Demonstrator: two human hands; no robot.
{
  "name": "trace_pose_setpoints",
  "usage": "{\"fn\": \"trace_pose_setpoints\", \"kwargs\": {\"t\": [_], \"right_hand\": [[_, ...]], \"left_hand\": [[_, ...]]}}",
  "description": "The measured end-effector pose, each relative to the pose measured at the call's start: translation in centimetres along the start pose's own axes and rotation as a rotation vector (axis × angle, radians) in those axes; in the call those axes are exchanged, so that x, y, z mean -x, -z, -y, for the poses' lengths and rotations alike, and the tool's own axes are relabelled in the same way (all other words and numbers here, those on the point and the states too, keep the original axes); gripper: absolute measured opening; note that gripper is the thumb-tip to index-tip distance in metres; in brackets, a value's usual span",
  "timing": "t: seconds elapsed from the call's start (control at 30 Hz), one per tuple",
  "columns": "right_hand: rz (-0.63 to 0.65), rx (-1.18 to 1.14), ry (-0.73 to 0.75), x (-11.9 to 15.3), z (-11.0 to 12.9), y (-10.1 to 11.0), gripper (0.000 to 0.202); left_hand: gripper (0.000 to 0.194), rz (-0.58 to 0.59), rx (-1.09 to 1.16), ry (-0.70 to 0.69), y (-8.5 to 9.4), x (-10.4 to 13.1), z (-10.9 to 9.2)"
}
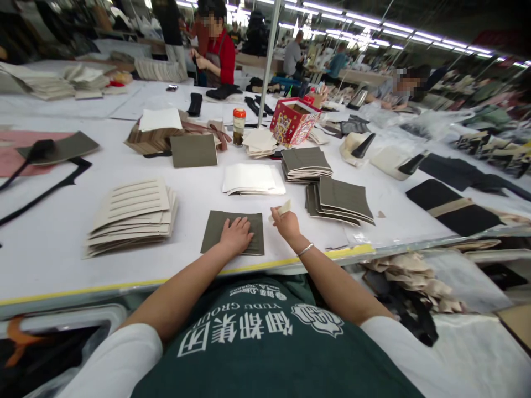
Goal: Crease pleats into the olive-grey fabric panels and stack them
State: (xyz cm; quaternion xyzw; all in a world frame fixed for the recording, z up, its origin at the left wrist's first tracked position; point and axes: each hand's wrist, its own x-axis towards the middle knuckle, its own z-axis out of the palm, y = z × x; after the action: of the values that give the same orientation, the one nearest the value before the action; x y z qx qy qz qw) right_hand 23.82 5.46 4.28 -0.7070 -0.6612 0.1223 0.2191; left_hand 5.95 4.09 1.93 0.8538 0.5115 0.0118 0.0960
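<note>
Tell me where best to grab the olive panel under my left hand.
Probably the olive panel's far-left corner, from the left: it lies flat, the left hand pins its right half, and that corner is bare with open table beside it.

Two hands (236, 235) (286, 224), one red box (293, 120), one jar (239, 126), one fanned cream stack (133, 215)

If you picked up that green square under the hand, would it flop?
Probably a little. The green square lies very flat and thin under the left hand, so it likely bends. It looks light, and might slide on the smooth table.
</note>
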Motion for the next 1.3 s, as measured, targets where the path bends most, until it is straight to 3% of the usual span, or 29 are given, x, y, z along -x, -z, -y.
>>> {"fn": "trace_pose_setpoints", "kwargs": {"t": [0.1,0.23,0.37,0.43,0.5,0.63,0.73,0.8,0.87,0.93,1.0,1.1,1.2,1.3], "right_hand": [[0.052,-0.026,0.048,0.3,0.5,-0.4,0.039],[0.07,0.08,-0.073,-0.6,-0.1,-0.3,0.038],[0.014,-0.007,-0.018,0.0,-2.2,0.4,0.029],[0.004,-0.088,0.061,1.2,-3.3,0.7,0.024],[0.039,-0.207,0.026,2.4,-4.3,1.1,0.024],[0.088,-0.51,-0.182,3.0,-4.5,2.7,0.027],[0.094,-0.717,-0.161,2.0,-2.6,3.1,0.034],[0.148,-0.783,-0.092,1.1,-0.8,2.3,0.037],[0.21,-0.755,0.001,0.2,0.9,0.9,0.034],[0.268,-0.647,0.083,-0.6,2.1,-0.6,0.027],[0.328,-0.514,0.148,-1.4,3.0,-1.9,0.021],[0.379,-0.358,0.297,-3.1,5.2,-3.4,0.017],[0.349,-0.22,0.485,-5.2,8.7,-4.8,0.016],[0.328,-0.142,0.553,-6.2,10.9,-5.6,0.017]], "left_hand": [[0.042,-0.01,-0.005,0.005,0.3,-0.4,-0.6],[0.042,-0.029,0.006,0.04,0.0,-1.3,-1.4],[0.061,-0.013,0.031,0.102,-0.6,-2.9,-3.4],[0.061,-0.012,0.017,0.026,-0.9,-3.3,-4.0],[0.055,-0.003,0.001,-0.11,-0.7,-2.9,-3.6],[0.055,0.131,0.047,-0.486,1.1,1.2,0.2],[0.048,0.224,0.168,-0.628,2.7,5.0,2.9],[0.041,0.159,0.229,-0.54,3.0,6.6,3.7],[0.04,-0.012,0.207,-0.297,2.3,7.1,4.0],[0.052,-0.155,0.123,-0.034,0.9,6.9,4.2],[0.063,-0.197,0.048,0.1,-0.6,6.4,4.4],[0.068,-0.189,0.007,0.093,-1.9,6.1,4.8],[0.069,-0.177,0.004,0.077,-1.8,6.1,5.1],[0.071,-0.167,0.009,0.086,-1.5,6.1,5.1]]}}
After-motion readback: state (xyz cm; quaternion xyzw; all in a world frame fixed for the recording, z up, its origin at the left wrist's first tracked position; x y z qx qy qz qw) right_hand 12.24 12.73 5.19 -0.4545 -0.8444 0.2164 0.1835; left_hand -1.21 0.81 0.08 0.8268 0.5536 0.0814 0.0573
